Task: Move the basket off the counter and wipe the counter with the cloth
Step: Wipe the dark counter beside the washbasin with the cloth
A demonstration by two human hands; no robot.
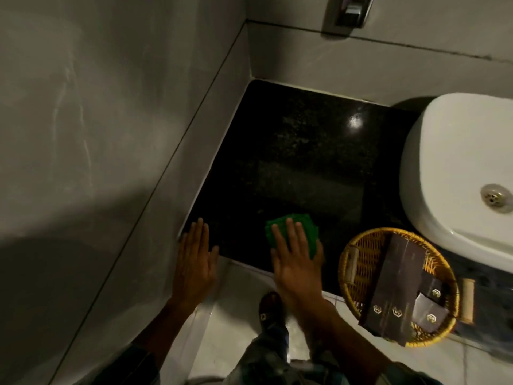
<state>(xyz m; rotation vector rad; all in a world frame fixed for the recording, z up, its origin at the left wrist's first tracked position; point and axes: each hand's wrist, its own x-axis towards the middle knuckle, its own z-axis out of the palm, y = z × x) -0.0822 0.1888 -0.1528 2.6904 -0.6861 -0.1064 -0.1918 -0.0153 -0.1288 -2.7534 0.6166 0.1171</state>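
A folded green cloth (291, 226) lies on the black granite counter (299, 151) near its front edge. My right hand (295, 259) presses flat on the cloth, fingers spread over it. My left hand (195, 259) rests flat and open on the counter's front left corner, beside the wall. A round wicker basket (361, 262) with wooden handles holds several dark boxes. It sits at the counter's front right, overhanging the edge, just below the sink.
A white sink basin (455, 173) with a metal drain stands on the right of the counter. Grey tiled walls close the left and back sides. Below are a pale tiled floor (244, 295) and my shoe (270, 307).
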